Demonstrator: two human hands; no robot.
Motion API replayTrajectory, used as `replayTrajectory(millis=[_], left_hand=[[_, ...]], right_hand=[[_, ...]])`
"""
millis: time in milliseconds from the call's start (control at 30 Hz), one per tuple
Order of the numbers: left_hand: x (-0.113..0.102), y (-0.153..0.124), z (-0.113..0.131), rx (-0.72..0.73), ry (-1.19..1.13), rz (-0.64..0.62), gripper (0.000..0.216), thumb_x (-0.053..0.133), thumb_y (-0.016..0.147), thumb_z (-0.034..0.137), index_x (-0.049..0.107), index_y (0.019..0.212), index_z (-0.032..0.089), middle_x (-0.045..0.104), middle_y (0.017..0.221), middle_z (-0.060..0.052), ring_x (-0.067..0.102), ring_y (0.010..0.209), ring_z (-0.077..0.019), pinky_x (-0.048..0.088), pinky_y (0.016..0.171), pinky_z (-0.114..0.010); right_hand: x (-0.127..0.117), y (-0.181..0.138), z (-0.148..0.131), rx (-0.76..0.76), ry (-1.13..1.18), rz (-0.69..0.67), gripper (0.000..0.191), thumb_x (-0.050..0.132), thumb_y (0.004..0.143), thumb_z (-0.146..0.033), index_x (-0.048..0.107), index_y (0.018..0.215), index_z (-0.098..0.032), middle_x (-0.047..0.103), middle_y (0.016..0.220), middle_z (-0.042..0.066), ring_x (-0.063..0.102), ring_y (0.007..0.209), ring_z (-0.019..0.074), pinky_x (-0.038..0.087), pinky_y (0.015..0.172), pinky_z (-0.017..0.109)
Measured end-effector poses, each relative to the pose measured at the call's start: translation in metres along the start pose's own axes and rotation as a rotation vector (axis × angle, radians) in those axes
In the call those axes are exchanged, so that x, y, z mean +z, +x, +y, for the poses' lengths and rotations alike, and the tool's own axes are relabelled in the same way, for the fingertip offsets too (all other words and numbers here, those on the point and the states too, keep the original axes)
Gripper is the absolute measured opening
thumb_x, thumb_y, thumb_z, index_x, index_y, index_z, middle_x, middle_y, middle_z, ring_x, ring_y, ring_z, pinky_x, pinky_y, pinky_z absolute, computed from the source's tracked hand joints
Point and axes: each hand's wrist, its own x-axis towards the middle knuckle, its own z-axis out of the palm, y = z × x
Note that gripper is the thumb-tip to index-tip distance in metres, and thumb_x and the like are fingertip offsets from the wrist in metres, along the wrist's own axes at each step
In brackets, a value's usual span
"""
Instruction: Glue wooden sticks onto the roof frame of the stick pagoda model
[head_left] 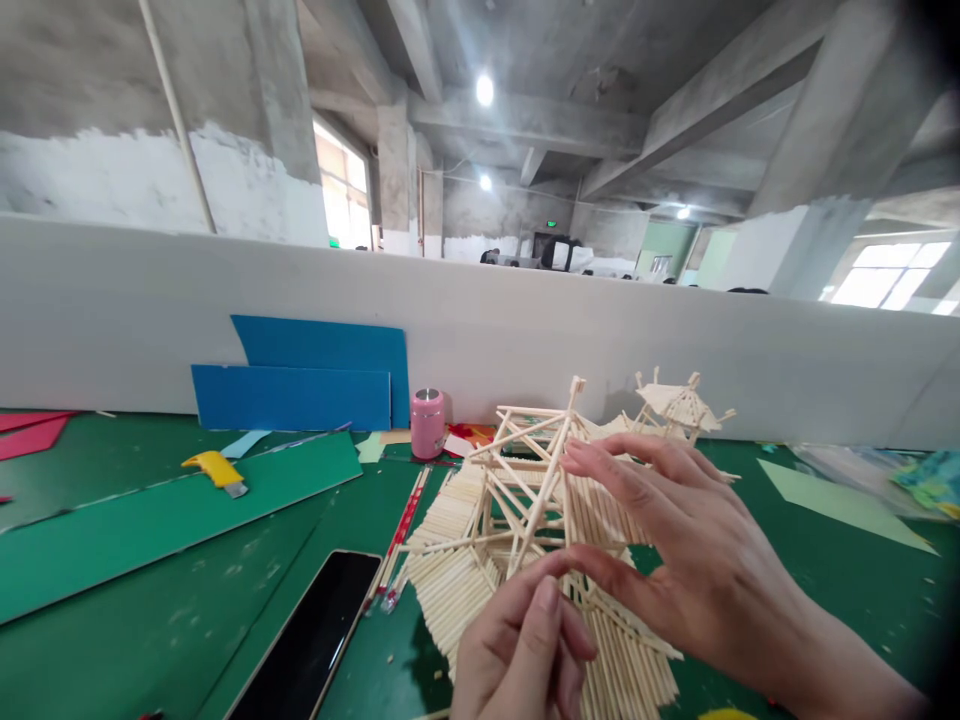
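A pavilion-like model of pale wooden sticks [457,520] stands in front of me, with slatted lower roofs and an open, pointed frame on top. My left hand [521,640] is at its near side, fingers curled and thumb pressed toward the index finger; whatever lies between them is hidden. On the model's right side is my right hand [697,540], its fingers stretched and thumb apart. Those fingertips are at a sloping stick of the upper frame, and the thumb tip is close to my left fingertips. I cannot tell whether they touch the sticks.
A smaller stick pavilion [679,405] stands behind. On the green table [187,600] lie a phone [311,640], a yellow utility knife [217,472] on a green board [300,480], and loose sticks [405,525]. A pink jar [427,425] and blue boards [292,398] are near the white partition [510,320].
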Motion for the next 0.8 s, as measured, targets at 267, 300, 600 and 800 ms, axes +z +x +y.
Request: replayTrajectory(millis=[267, 300, 600, 800], left_hand=[[0.005, 0.008, -0.003, 0.049, -0.089, 0.036, 0.03, 0.075, 0.058, 0.044, 0.075, 0.082, 0.025, 0.064, 0.052, -0.002, 0.046, 0.037, -0.0042, 0.028, 0.038, -0.014], [0.006, 0.009, -0.002, 0.039, -0.101, 0.036, 0.028, 0.076, 0.058, 0.044, 0.076, 0.079, 0.025, 0.063, 0.051, -0.001, 0.045, 0.037, -0.0037, 0.029, 0.039, -0.014], [0.016, 0.019, 0.003, -0.055, -0.223, 0.035, 0.023, 0.08, 0.055, 0.034, 0.07, 0.052, 0.015, 0.058, 0.044, 0.001, 0.042, 0.035, -0.0023, 0.029, 0.037, -0.011], [0.018, 0.023, 0.001, -0.086, -0.267, 0.051, 0.022, 0.081, 0.052, 0.034, 0.069, 0.056, 0.016, 0.054, 0.04, 0.003, 0.04, 0.031, -0.0027, 0.029, 0.034, -0.013]], right_hand=[[0.003, 0.002, -0.001, 0.014, 0.046, -0.033, 0.054, 0.056, 0.08, -0.025, 0.039, 0.13, -0.013, 0.064, 0.111, 0.001, 0.044, 0.109, 0.0213, 0.033, 0.093, 0.036], [0.003, 0.002, -0.001, 0.02, 0.052, -0.04, 0.054, 0.056, 0.08, -0.026, 0.039, 0.13, -0.014, 0.063, 0.112, 0.001, 0.043, 0.11, 0.0212, 0.031, 0.094, 0.036], [0.002, 0.006, -0.003, 0.018, 0.052, -0.035, 0.048, 0.055, 0.08, -0.026, 0.045, 0.126, -0.015, 0.062, 0.114, -0.001, 0.044, 0.109, 0.0188, 0.029, 0.093, 0.032], [0.003, 0.006, -0.003, 0.013, 0.041, -0.015, 0.047, 0.054, 0.08, -0.025, 0.045, 0.125, -0.014, 0.063, 0.112, -0.001, 0.045, 0.108, 0.0187, 0.029, 0.093, 0.032]])
